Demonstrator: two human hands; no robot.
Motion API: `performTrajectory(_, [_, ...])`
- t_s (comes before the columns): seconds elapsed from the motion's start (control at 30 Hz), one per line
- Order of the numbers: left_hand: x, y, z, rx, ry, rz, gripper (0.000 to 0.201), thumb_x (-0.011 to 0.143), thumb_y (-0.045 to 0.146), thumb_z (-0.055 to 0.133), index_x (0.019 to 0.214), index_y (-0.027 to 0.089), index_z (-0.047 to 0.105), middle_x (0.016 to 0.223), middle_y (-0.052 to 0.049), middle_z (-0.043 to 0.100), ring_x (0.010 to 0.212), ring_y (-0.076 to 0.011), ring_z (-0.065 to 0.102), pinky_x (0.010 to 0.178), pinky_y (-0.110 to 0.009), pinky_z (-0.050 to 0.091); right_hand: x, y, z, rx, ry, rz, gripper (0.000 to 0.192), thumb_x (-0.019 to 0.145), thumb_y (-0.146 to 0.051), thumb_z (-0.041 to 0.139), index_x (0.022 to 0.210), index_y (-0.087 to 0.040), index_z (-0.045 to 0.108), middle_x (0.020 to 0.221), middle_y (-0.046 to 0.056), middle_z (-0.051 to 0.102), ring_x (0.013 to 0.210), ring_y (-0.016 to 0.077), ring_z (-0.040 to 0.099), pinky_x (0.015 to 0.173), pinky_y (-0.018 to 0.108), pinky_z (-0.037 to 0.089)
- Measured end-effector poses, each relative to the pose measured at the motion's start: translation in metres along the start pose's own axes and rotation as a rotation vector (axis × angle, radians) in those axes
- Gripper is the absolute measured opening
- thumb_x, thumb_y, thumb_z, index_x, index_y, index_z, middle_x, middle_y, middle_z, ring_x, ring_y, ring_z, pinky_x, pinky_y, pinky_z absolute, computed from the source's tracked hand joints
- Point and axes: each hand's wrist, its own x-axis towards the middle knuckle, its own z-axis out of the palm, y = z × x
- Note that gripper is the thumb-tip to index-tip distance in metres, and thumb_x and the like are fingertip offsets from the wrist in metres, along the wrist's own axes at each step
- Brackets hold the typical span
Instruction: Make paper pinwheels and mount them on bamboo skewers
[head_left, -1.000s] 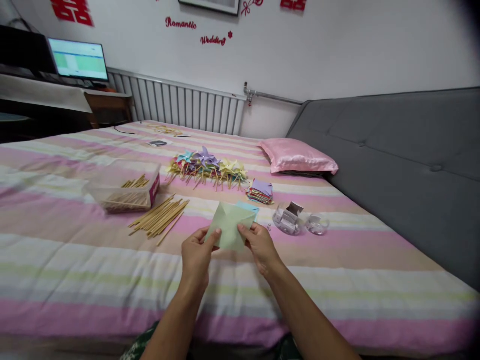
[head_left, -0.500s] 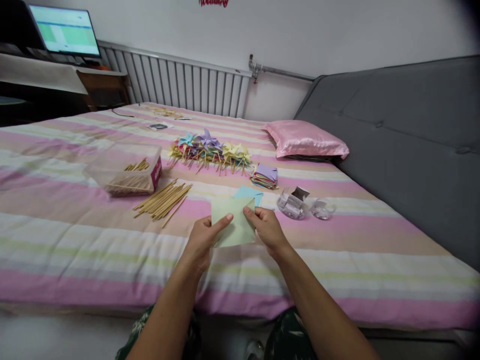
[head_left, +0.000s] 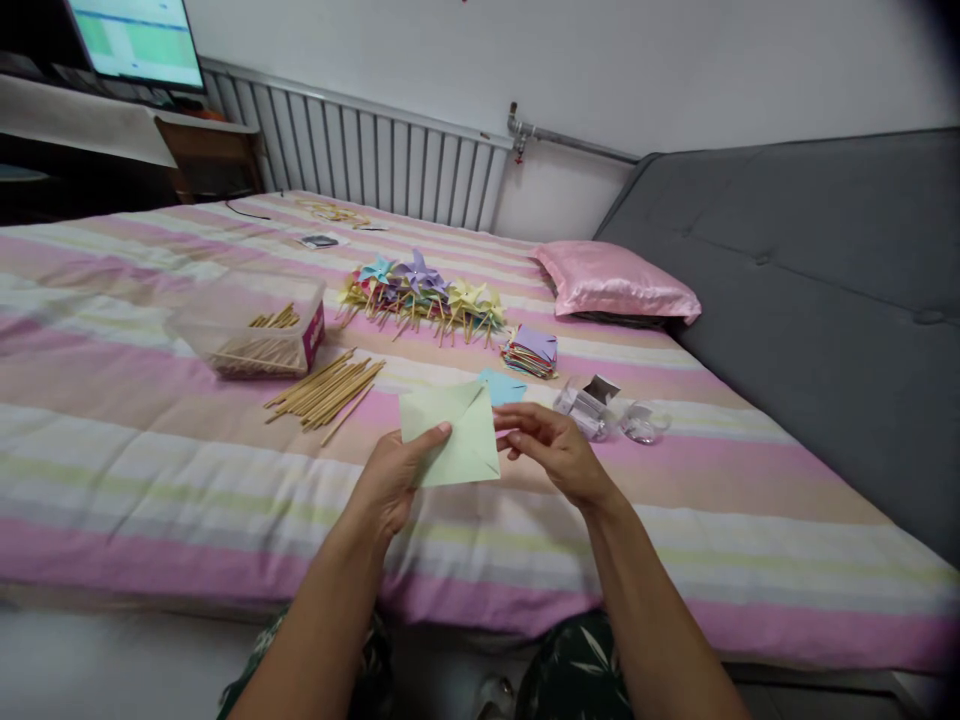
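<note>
A heap of finished paper pinwheels (head_left: 420,300) lies on the striped bed (head_left: 150,440); a stack of coloured paper squares (head_left: 531,352) remains. The left hand (head_left: 394,475) pinches a pale green folded paper square (head_left: 450,435) above the bed, while the right hand (head_left: 551,445) hovers beside it, fingers loosely apart. A clear plastic box (head_left: 251,335) holds wooden sticks; more lie loose beside it

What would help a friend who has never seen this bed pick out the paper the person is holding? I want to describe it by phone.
Start at the striped bed and look at its near edge, just right of the loose wooden sticks. There the left hand holds a pale green paper square. Unlike the blue sheet lying flat behind it, it is lifted off the bed and creased.
</note>
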Motion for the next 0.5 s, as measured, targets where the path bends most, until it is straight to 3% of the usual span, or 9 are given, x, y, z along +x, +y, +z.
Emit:
performTrajectory(0.1, [-0.0017, -0.0001, -0.0007, 0.042, -0.043, -0.029, 0.037, 0.061, 0.023, 0.072, 0.094, 0.006, 0.067, 0.078, -0.012, 0.072, 0.062, -0.0191, 0.065, 0.054, -0.024, 0.050, -0.0044, -0.0011, -0.0022, -0.129, -0.090, -0.022, 0.017, 0.074, -0.019, 0.062, 0.089, -0.022, 0.070, 0.090, 0.004, 0.067, 0.080, 0.0149, 0.062, 0.068, 0.025, 0.046])
performTrajectory(0.23, [-0.0049, -0.0004, -0.0005, 0.092, -0.108, -0.063, 0.038, 0.060, 0.027, 0.073, 0.091, 0.005, 0.068, 0.074, -0.013, 0.071, 0.058, -0.0184, 0.064, 0.053, -0.024, 0.048, -0.0059, -0.0028, -0.0034, -0.246, -0.176, -0.023, 0.010, 0.072, -0.020, 0.065, 0.079, -0.022, 0.072, 0.076, 0.002, 0.067, 0.072, 0.0147, 0.060, 0.066, 0.027, 0.046])
performTrajectory(0.5, [-0.0053, -0.0027, -0.0001, 0.094, -0.128, -0.083, 0.033, 0.059, 0.031, 0.075, 0.078, 0.005, 0.070, 0.065, -0.011, 0.070, 0.052, -0.0149, 0.060, 0.050, -0.021, 0.044, -0.0038, 0.0006, 0.0005, -0.262, -0.135, 0.032, 0.011, 0.071, -0.029, 0.068, 0.071, -0.019, 0.070, 0.069, 0.002, 0.067, 0.065, 0.0137, 0.059, 0.062, 0.025, 0.044])
